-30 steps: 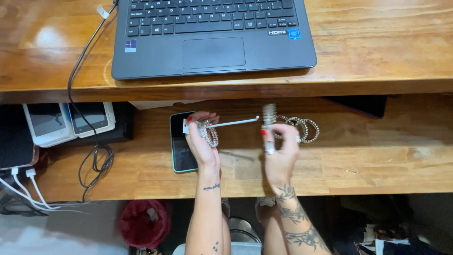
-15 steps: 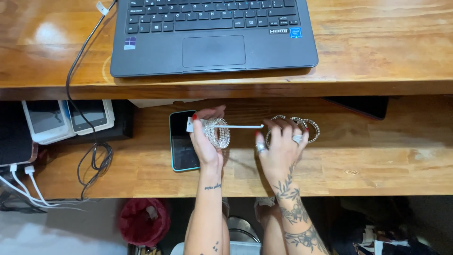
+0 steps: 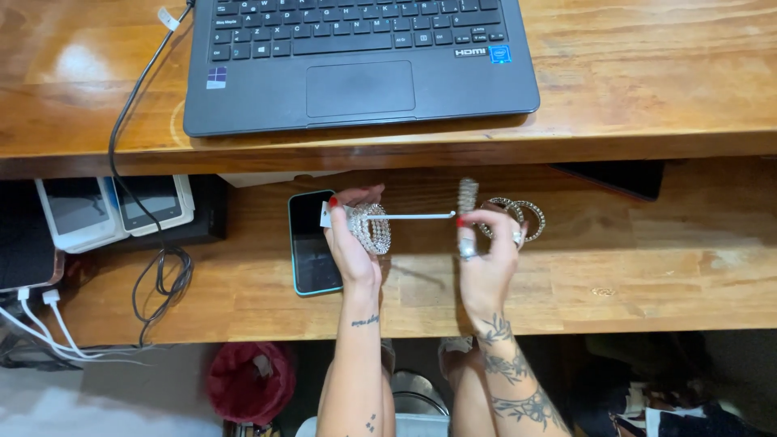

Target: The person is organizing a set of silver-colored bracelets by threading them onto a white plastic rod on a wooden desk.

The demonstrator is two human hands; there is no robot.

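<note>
Holding a white rod (image 3: 421, 215) level above the lower wooden shelf (image 3: 647, 275), the left hand (image 3: 352, 243) grips the rod's left end, where a small white tag sits by the fingertips. A stack of sparkling silver bracelets (image 3: 371, 228) is threaded on the rod right beside that hand, resting against its palm. The right hand (image 3: 486, 259) pinches a single silver bracelet (image 3: 467, 197) upright between thumb and fingers at the rod's right tip; whether it is already on the rod cannot be told. Two more silver bangles (image 3: 518, 217) lie flat on the shelf just behind the right hand, overlapping each other. A dark smartphone with a teal edge (image 3: 312, 243) lies on the shelf under and left of the left hand. On the upper desk surface (image 3: 647, 73) sits an open dark grey laptop (image 3: 356, 65), with a black cable (image 3: 133, 105) running down from its left side. Two white devices (image 3: 113, 209) rest on the shelf's far left.
</note>
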